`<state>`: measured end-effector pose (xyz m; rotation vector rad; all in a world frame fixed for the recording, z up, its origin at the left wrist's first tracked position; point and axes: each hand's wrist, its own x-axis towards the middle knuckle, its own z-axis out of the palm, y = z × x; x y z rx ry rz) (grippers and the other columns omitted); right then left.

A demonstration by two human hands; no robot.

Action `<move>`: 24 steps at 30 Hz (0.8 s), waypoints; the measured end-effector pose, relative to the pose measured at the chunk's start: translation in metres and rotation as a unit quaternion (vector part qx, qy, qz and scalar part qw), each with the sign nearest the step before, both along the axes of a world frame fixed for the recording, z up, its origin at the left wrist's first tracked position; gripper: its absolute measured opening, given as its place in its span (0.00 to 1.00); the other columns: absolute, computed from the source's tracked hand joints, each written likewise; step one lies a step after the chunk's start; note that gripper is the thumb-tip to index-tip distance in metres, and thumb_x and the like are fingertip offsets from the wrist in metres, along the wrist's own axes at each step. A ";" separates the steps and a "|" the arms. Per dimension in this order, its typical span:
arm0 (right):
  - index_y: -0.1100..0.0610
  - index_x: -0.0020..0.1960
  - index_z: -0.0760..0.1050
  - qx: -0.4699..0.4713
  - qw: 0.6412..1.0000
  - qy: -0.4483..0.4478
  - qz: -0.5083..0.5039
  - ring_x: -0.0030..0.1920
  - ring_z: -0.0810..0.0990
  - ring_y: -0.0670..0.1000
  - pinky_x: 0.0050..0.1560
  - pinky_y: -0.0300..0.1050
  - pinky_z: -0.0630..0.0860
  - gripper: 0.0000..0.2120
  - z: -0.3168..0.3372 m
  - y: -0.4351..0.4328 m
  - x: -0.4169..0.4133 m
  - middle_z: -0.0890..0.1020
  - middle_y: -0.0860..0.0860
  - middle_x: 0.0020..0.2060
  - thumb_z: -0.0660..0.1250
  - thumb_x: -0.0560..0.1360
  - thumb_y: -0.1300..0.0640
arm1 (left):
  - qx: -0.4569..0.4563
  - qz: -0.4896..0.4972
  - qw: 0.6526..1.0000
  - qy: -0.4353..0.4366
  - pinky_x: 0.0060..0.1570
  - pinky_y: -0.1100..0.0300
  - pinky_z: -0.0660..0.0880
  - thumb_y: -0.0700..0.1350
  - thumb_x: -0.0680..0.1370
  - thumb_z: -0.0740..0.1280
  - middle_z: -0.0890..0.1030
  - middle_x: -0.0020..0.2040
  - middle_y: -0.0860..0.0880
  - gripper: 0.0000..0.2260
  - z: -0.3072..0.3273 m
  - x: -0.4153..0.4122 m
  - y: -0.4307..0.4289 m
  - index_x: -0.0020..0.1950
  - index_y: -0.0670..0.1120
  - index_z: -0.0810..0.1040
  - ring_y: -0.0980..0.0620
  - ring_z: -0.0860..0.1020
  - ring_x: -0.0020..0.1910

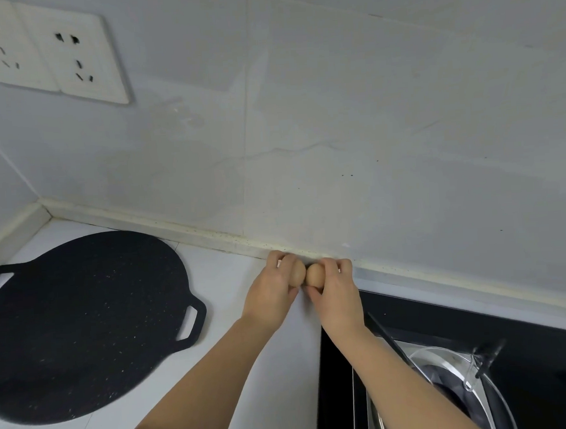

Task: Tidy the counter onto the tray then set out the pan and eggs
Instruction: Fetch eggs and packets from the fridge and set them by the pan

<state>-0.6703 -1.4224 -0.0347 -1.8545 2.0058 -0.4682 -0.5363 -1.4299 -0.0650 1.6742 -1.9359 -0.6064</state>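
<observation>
A flat black speckled pan [83,326] with two loop handles lies on the white counter [219,278] at the left. To its right, close to the back wall, my left hand [273,291] grips a brown egg [299,273]. My right hand [336,294] grips a second brown egg [315,275]. The two eggs touch each other just above the counter, next to the wall's sealing strip. No tray is in view.
A black stove top [447,323] with a glass-lidded pot [458,389] sits at the lower right, under my right forearm. A double wall socket [49,53] is mounted at the upper left. The tiled wall stands right behind the eggs.
</observation>
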 end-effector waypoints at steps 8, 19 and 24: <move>0.51 0.62 0.68 -0.011 0.999 -0.028 0.011 0.42 0.77 0.53 0.41 0.49 0.77 0.18 0.004 0.017 -0.003 0.67 0.49 0.56 0.68 0.73 0.59 | 0.054 0.013 0.998 0.005 0.44 0.52 0.77 0.37 0.74 0.67 0.61 0.70 0.51 0.25 0.009 0.001 0.010 0.69 0.48 0.65 0.47 0.78 0.47; 0.52 0.62 0.68 -0.004 1.000 -0.017 0.012 0.41 0.77 0.53 0.43 0.51 0.77 0.17 0.010 0.038 0.006 0.68 0.49 0.55 0.67 0.75 0.59 | 0.044 0.017 0.999 0.006 0.49 0.55 0.76 0.42 0.76 0.68 0.60 0.72 0.51 0.26 0.023 0.025 0.036 0.72 0.49 0.64 0.50 0.77 0.49; 0.52 0.66 0.69 -0.001 0.998 -0.056 0.021 0.41 0.76 0.50 0.47 0.49 0.77 0.19 0.021 0.070 0.030 0.71 0.48 0.60 0.66 0.76 0.59 | -0.001 0.038 0.998 0.046 0.50 0.58 0.76 0.43 0.76 0.69 0.68 0.66 0.52 0.21 0.042 0.060 0.085 0.68 0.48 0.70 0.53 0.78 0.50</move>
